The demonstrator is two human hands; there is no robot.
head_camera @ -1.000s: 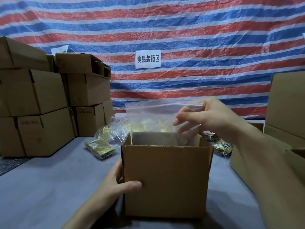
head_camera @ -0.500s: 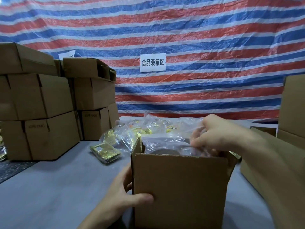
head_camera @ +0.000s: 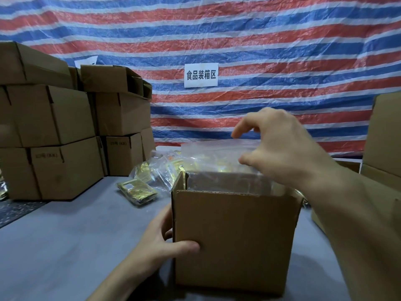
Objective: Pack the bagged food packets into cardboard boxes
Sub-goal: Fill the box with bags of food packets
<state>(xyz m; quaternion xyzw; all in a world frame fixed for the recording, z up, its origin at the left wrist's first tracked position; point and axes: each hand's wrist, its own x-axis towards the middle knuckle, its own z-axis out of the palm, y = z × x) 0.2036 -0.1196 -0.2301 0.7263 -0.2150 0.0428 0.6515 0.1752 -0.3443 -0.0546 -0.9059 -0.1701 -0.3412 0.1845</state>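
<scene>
An open brown cardboard box [head_camera: 234,240] stands on the grey table in front of me. A clear zip bag [head_camera: 208,157] of gold food packets sits inside it, with its top sticking up above the rim. My left hand [head_camera: 160,242] grips the box's front left corner, thumb on the front face. My right hand [head_camera: 282,148] hovers over the box with fingers loosely spread; the thumb is at the bag's top edge and the index finger is lifted clear of it.
More bagged gold packets [head_camera: 152,172] lie piled behind the box, and one bag [head_camera: 137,191] lies flat to its left. Stacked closed cartons [head_camera: 54,127] fill the left side. Further cartons [head_camera: 386,137] stand at the right. A striped tarp with a sign [head_camera: 201,74] hangs behind.
My right hand pushed the bag down into the box, then rose and loosened its fingers. The bag's top has sprung back above the rim. My left hand stays on the box.
</scene>
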